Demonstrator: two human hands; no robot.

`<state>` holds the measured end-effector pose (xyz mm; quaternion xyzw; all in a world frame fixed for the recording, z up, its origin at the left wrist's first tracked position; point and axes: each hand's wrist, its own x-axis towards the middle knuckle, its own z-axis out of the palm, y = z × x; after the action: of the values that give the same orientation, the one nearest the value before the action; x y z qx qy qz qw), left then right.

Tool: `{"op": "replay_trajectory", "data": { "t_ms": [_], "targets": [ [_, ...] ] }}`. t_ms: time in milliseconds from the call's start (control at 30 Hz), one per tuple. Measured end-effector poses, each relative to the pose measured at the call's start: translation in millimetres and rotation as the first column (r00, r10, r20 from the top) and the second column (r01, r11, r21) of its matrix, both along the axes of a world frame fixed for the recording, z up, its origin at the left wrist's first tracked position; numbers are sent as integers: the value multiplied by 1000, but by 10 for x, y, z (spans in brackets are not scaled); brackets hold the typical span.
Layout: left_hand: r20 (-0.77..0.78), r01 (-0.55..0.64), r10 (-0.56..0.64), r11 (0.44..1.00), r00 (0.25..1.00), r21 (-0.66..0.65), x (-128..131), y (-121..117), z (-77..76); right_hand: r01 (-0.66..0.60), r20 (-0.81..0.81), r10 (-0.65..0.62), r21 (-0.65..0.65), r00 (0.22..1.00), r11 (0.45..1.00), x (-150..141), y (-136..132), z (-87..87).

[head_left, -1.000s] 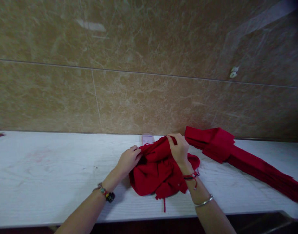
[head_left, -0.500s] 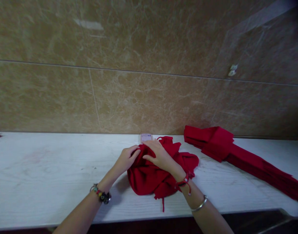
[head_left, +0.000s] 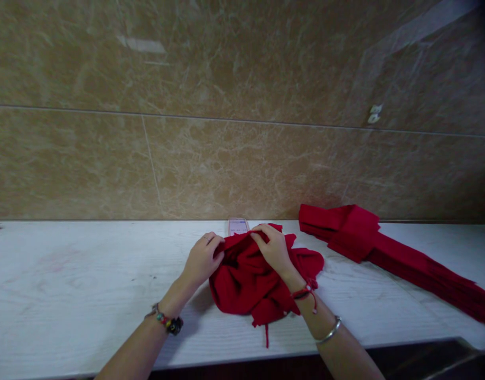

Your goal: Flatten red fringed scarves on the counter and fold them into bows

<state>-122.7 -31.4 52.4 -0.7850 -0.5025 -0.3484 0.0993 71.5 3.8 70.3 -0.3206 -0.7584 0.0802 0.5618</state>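
A crumpled red cloth (head_left: 250, 282) lies on the white table (head_left: 87, 285) in front of me. My left hand (head_left: 202, 259) pinches its upper left edge with closed fingers. My right hand (head_left: 274, 250) grips the cloth's top edge a little to the right, fingers curled into the fabric. A thin red string hangs from the cloth toward the table's near edge. Both wrists wear bracelets.
A long stack of folded red cloths (head_left: 385, 250) stretches along the table to the right. A phone (head_left: 237, 226) lies flat behind the crumpled cloth, against the brown marble wall (head_left: 226, 132). The table's near edge runs just below my forearms.
My right hand went from the cloth's top right across to its left part, then back up to grip the top edge. The left hand kept its hold and shifted slightly.
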Motion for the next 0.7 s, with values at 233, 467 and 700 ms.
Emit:
{"op": "replay_trajectory", "data": {
  "t_ms": [233,467,700],
  "targets": [
    [-106,-222,210,968,972,-117,-303,70,113,170,-100,-169,7,981,985,96,62,4],
    [-110,-379,362,891,926,-252,-794,183,181,154,23,-156,89,987,984,-5,190,-18],
    [-223,-652,634,758,741,-14,-1740,-1,1060,114,102,-141,236,985,965,-256,388,436]
  ]
}}
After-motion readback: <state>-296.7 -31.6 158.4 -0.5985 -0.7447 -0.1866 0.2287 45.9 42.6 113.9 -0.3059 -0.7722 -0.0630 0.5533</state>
